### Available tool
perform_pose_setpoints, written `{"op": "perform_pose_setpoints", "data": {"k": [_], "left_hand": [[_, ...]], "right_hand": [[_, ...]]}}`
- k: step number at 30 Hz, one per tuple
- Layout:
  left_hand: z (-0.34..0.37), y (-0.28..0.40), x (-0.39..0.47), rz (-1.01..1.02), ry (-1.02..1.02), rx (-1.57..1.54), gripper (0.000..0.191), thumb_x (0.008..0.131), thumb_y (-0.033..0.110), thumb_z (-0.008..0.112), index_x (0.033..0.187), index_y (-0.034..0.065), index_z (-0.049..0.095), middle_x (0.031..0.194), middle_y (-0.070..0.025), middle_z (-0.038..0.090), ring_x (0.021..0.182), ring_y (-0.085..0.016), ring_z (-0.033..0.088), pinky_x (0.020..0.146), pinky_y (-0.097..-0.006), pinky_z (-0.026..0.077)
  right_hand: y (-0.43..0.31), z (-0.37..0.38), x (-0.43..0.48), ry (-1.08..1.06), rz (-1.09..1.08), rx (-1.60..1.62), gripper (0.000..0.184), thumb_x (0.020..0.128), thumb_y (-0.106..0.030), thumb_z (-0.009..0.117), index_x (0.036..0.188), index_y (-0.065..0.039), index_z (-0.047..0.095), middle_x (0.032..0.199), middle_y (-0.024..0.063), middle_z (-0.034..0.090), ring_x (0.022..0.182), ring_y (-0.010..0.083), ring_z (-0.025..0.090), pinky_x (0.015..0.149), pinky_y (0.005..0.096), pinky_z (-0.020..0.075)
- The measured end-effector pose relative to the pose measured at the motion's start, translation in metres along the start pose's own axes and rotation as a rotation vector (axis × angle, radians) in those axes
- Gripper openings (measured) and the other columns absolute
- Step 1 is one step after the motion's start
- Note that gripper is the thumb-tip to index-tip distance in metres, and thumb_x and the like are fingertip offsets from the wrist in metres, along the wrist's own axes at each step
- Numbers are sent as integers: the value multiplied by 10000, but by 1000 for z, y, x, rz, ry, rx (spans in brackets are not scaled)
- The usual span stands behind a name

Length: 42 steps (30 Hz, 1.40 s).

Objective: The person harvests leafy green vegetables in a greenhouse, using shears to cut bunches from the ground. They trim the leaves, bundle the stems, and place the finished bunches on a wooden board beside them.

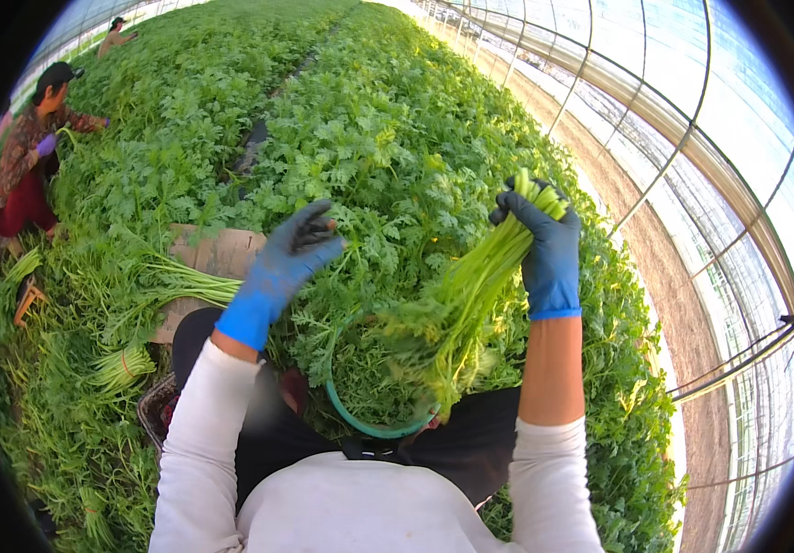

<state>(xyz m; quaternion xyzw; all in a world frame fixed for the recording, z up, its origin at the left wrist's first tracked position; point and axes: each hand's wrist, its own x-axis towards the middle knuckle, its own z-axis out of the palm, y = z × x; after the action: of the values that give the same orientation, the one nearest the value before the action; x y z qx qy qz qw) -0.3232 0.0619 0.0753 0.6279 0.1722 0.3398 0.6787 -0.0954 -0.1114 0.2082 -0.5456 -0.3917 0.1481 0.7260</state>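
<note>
My right hand point(545, 242), in a blue and dark rubber-coated glove, grips a bunch of leafy greens point(487, 276) by the cut stem ends. The leafy tops hang down, blurred, over the right side of a round green tub point(369, 427) between my legs. Loose green leaves point(376, 373) lie inside the tub. My left hand point(293, 256), in a matching glove, is raised to the left of the tub with its fingers partly spread and holds nothing. Just left of it, more cut stems point(197, 282) rest on a piece of brown cardboard point(221, 250).
Dense leafy plants point(397, 124) fill the beds ahead. Tied bundles point(124, 366) lie at left near a dark crate point(155, 411). A co-worker point(31, 152) crouches at left; another person point(115, 38) is farther off. The greenhouse frame point(694, 124) curves along the right.
</note>
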Motion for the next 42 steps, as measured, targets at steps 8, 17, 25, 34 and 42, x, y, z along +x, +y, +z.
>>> {"op": "perform_pose_setpoints", "data": {"k": [8, 17, 25, 34, 42], "left_hand": [[104, 5, -44, 491, 234, 533, 882, 793, 147, 757, 1502, 45, 242, 1469, -194, 395, 1339, -315, 425, 1087, -410, 375], [45, 9, -42, 419, 611, 242, 312, 822, 84, 713, 1121, 43, 635, 1006, -113, 634, 921, -203, 611, 837, -321, 488], [79, -19, -48, 190, 128, 154, 269, 836, 17, 689, 1103, 40, 670, 958, -57, 668, 831, -104, 636, 756, -255, 516], [64, -3, -44, -58, -68, -412, 304, 843, 62, 687, 1137, 28, 616, 1016, -30, 659, 973, -112, 593, 865, -272, 476], [47, -6, -25, -124, 29, 253, 467, 821, 234, 768, 1157, -55, 622, 964, -129, 685, 872, -165, 621, 795, -307, 507]], "right_hand": [[-16, 92, -7, -66, -397, -97, 285, 837, 3, 702, 1091, 49, 581, 987, 133, 671, 832, 168, 680, 775, 255, 582], [-26, 32, 22, -447, -192, 455, 307, 836, -110, 684, 1109, -30, 570, 823, 40, 622, 760, 182, 620, 790, 351, 516], [4, 24, 12, -412, -125, 588, 315, 831, -90, 687, 1109, -8, 564, 823, 47, 607, 755, 194, 601, 743, 357, 507], [19, 14, 9, -229, -120, 496, 359, 848, -114, 684, 1158, 19, 559, 897, 74, 629, 777, 183, 616, 739, 356, 532], [30, 18, -2, -245, -56, 572, 367, 829, -75, 703, 1156, 20, 565, 945, 89, 627, 793, 213, 619, 750, 389, 528]]}}
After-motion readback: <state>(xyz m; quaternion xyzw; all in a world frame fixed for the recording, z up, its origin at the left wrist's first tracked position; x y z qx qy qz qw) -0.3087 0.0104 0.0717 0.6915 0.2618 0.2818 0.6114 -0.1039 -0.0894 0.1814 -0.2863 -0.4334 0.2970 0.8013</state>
